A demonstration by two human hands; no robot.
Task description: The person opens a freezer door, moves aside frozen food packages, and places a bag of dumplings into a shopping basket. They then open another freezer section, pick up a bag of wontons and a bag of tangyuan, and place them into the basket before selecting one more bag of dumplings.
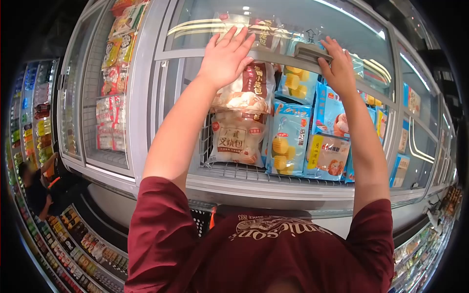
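My left hand [225, 57] lies flat with its fingers spread on the frame and glass of a sliding freezer lid [195, 36]. My right hand [338, 68] is at the right end of the grey lid handle [312, 52], its thumb below and its fingers above. The lid covers the far part of the freezer, and the near part is uncovered. Inside, below my hands, are bags of frozen buns [238, 139] on the left. Blue packs of frozen food [288, 139] stand beside them.
A wire basket rack [220, 172] holds the packs behind the freezer's front edge [273, 193]. To the left, another glass-covered section [93, 97] contains stacked bags. A person in dark clothes [36, 188] is near stocked shelves [88, 239] at far left. More freezer sections continue rightward.
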